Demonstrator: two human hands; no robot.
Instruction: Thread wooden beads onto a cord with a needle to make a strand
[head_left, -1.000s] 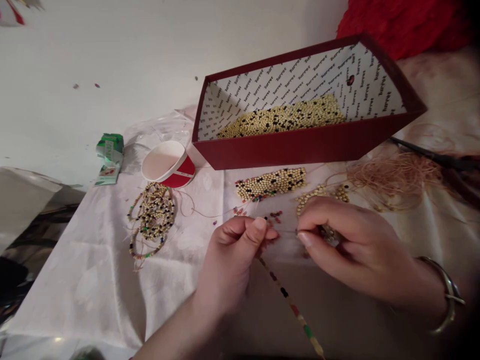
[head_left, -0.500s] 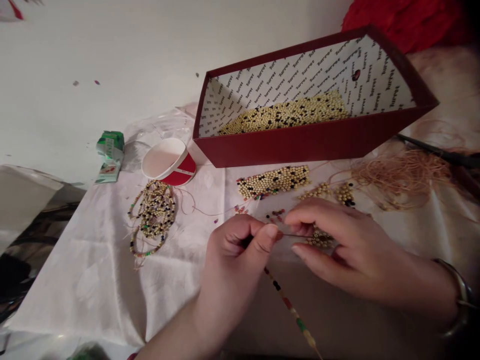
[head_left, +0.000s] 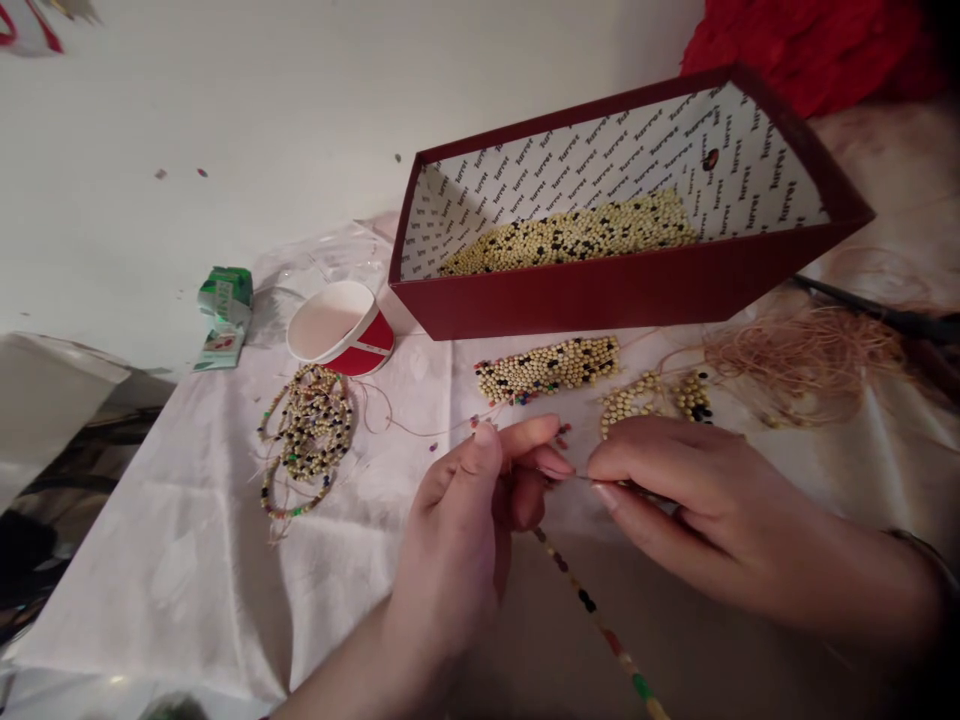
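Note:
My left hand (head_left: 461, 520) is half curled, its thumb lifted and index finger stretched out. The lower fingers bend over the upper end of a beaded string (head_left: 587, 600), which slants down to the bottom edge with black, red, green and pale beads. My right hand (head_left: 675, 510) pinches a thin needle-like piece (head_left: 583, 478) close to the left fingertips; whether it is a needle or a stiff cord end I cannot tell. Beyond the hands lies a flat patch of cream and black beads (head_left: 547, 368). Small reddish beads (head_left: 562, 435) are scattered just behind the left fingers.
A dark red box (head_left: 570, 300) holding many cream and black beads (head_left: 570, 232) stands at the back. Left of it are a paper cup (head_left: 367, 350), coiled bead strands (head_left: 307, 430) and a green packet (head_left: 225, 295). Tangled cord (head_left: 802, 350) and more loose beads (head_left: 634, 400) lie to the right.
My left thumb and index finger have come apart from their pinch. My right fingers have closed on the thin piece, and the beaded string has shifted slightly right.

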